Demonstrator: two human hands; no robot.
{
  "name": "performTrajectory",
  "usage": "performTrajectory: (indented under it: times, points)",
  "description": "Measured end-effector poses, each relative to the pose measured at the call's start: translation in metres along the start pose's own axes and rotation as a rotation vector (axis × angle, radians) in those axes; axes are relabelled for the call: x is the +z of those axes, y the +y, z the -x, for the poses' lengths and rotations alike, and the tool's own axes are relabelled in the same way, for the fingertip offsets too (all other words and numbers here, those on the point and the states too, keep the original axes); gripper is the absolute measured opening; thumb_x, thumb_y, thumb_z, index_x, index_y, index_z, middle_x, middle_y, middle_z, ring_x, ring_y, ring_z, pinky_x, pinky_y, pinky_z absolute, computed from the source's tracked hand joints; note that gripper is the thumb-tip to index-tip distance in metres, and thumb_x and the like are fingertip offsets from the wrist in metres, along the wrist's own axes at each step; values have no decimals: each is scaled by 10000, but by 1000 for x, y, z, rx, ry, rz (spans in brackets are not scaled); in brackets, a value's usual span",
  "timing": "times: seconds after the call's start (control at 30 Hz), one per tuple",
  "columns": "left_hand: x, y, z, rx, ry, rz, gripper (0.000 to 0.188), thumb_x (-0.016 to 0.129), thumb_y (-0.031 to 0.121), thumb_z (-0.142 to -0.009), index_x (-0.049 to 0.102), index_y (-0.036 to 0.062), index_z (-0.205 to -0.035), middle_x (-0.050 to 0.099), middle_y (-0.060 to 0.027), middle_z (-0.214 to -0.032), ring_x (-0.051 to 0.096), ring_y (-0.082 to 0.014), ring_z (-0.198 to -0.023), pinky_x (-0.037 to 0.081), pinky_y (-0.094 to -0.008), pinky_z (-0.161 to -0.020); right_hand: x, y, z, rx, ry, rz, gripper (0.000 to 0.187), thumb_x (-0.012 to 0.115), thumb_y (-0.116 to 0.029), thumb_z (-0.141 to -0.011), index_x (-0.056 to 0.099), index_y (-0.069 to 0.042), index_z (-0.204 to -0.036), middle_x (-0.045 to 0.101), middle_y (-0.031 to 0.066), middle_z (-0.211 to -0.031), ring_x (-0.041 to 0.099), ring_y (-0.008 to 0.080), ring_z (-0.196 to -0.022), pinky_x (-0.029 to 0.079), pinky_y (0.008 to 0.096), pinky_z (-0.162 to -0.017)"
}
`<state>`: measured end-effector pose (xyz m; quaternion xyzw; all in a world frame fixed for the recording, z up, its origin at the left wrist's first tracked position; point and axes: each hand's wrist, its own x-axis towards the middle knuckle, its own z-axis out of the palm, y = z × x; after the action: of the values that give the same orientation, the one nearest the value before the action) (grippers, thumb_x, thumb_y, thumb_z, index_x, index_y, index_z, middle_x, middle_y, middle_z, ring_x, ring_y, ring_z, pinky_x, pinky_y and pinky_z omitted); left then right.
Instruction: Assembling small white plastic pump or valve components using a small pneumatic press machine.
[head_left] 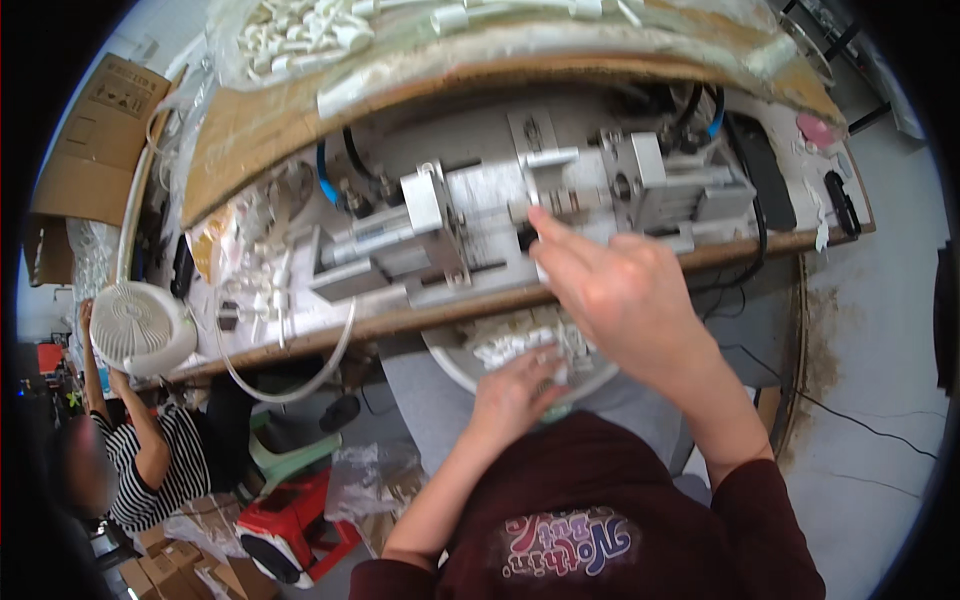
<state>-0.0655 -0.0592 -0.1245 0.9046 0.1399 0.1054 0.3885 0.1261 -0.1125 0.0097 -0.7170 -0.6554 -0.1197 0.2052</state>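
My right hand (625,295) reaches over the bench to a metal fixture, forefinger pointed forward and the other fingers curled in. The forefinger's tip meets the near side of a pale cylindrical piece (565,203) lying between two metal clamp units, the left clamp unit (425,225) and the right clamp unit (645,165). Beneath the palm, the thumb and whatever it may grip are hidden. Lower down, my left hand (515,395) dips into a white bowl (455,370) at my lap. Its bent fingers close around a white plastic part among several loose white plastic parts (510,345).
A cardboard-topped shelf (430,95) above the fixture carries white parts in a plastic bag (300,40). A white fan (145,328) stands at the bench's left end. A hose (290,390) loops off the front edge. Another person (160,450) sits at lower left near a red stool (300,525).
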Motion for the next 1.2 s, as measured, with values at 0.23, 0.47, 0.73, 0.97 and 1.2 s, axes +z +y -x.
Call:
performTrajectory:
  times: [0.23,0.47,0.73,0.97,1.2]
  points:
    - [13,-34,66,-195,1,-248,394,776,72,-727,708,64,-1114,693,-96,-1121,632,-289,-1061,472,-407,-968,27,-12,75,568,54,-741,156,730,-78,-841,680,-33,-982,711,101,-959,664,210,-658,506,320,-590]
    - [47,-64,67,59,-102,-574,111,657,99,-746,686,68,-848,667,-66,-858,647,-253,-884,489,-389,-848,159,-33,177,318,-821,-622,253,537,-188,-973,695,-47,-1112,710,181,-1080,659,367,-1028,499,460,-921]
    - [65,-57,70,226,-74,-621,77,614,131,-756,664,87,-718,638,-60,-792,638,-228,-819,503,-370,-756,200,-33,172,320,-1098,-688,412,435,-287,-1023,580,-87,-1352,610,189,-1354,572,375,-1251,448,454,-1048]
    - [70,-43,68,206,-96,-613,66,608,129,-767,656,85,-758,626,-63,-816,631,-245,-840,512,-379,-741,227,-21,175,418,-915,-567,558,526,-278,-973,434,-143,-1506,572,246,-1375,541,412,-1278,436,452,-1078]
    - [75,-39,66,178,-190,-572,113,645,137,-772,690,86,-863,647,-66,-851,642,-261,-856,493,-389,-814,222,-10,198,369,-679,-550,335,574,-243,-922,700,-103,-1198,698,199,-1103,666,383,-1032,527,474,-911]
